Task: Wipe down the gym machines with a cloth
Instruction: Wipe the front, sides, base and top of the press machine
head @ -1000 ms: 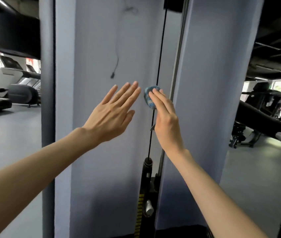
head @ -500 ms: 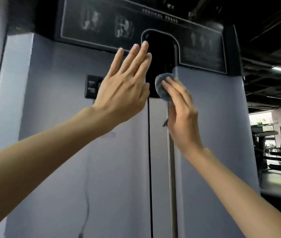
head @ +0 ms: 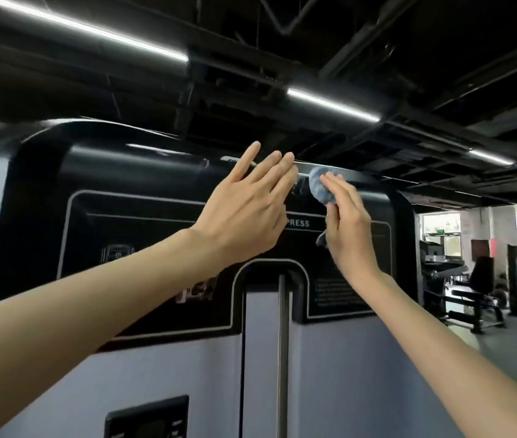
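Mid-wipe on the black top panel (head: 130, 178) of the machine (head: 156, 368): right hand (head: 350, 229) pinches the cloth (head: 317, 184) against it, left hand (head: 244, 213) flat, empty (just beside); next probably needs a sideways sweep along the upper edge.

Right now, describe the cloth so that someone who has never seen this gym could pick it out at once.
Find the tall grey machine with a black top panel lettered PRESS. Near the panel's upper edge the right hand holds the cloth against it. It is a small, rounded, mottled blue wad, the only soft thing there; the left hand beside it holds nothing.
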`<control>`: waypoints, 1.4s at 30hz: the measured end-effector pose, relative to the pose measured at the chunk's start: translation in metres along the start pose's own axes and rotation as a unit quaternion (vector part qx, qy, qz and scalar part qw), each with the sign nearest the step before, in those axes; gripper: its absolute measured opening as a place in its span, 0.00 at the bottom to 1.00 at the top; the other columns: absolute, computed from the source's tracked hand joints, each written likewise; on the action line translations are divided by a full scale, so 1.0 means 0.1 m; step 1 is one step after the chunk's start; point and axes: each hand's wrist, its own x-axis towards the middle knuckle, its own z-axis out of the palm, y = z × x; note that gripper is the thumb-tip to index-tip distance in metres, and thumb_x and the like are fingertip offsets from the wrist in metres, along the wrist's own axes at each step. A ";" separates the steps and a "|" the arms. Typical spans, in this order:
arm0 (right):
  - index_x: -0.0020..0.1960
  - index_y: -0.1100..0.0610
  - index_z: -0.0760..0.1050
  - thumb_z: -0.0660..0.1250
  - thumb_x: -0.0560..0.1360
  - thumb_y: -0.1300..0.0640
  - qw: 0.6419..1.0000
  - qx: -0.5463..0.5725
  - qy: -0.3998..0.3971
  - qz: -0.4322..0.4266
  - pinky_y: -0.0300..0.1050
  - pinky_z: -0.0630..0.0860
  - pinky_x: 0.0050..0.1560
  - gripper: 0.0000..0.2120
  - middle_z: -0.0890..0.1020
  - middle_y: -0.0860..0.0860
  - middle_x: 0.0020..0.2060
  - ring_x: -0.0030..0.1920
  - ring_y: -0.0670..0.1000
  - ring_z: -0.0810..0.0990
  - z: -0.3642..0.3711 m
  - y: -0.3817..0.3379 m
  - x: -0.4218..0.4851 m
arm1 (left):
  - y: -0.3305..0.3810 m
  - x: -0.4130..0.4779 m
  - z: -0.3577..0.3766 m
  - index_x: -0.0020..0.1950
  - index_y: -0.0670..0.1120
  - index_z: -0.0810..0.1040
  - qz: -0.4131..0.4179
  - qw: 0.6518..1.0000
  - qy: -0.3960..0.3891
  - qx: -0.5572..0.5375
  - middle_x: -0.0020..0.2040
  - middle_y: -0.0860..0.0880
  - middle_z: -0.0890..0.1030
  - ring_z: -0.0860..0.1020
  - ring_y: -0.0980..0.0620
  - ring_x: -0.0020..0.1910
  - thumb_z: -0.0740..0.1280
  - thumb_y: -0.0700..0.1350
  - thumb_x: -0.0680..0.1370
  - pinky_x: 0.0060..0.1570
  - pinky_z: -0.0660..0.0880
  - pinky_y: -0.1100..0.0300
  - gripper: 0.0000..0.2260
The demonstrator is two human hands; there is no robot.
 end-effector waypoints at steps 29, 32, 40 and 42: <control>0.39 0.70 0.70 0.53 0.71 0.76 0.957 -0.129 -0.178 0.187 0.54 0.71 0.43 0.09 0.76 0.66 0.43 0.44 0.62 0.74 0.08 0.66 1.39 | -0.35 0.63 0.43 0.43 0.43 0.73 -0.110 0.987 -0.076 -0.087 0.38 0.45 0.76 0.74 0.45 0.37 0.51 0.48 0.77 0.38 0.69 0.53 0.14; 0.45 0.71 0.73 0.52 0.72 0.74 0.958 -0.127 -0.186 0.178 0.58 0.73 0.50 0.11 0.77 0.65 0.48 0.51 0.62 0.74 0.16 0.76 1.40 | -0.36 0.62 0.42 0.45 0.43 0.74 -0.127 0.983 -0.096 -0.090 0.39 0.46 0.76 0.73 0.46 0.39 0.51 0.49 0.78 0.40 0.71 0.51 0.15; 0.71 0.63 0.63 0.55 0.83 0.54 0.907 -0.187 -0.363 0.099 0.49 0.57 0.70 0.19 0.68 0.59 0.68 0.68 0.58 0.64 0.26 0.97 1.55 | -0.30 0.65 0.33 0.52 0.42 0.76 -0.140 0.973 -0.171 -0.071 0.46 0.45 0.78 0.75 0.44 0.43 0.52 0.50 0.79 0.48 0.71 0.50 0.17; 0.72 0.63 0.60 0.54 0.82 0.50 0.891 -0.182 -0.400 0.116 0.52 0.54 0.73 0.23 0.65 0.59 0.71 0.71 0.58 0.61 0.39 0.94 1.60 | -0.31 0.65 0.32 0.53 0.41 0.77 -0.137 0.971 -0.182 -0.073 0.49 0.45 0.79 0.76 0.44 0.45 0.53 0.49 0.79 0.49 0.72 0.50 0.17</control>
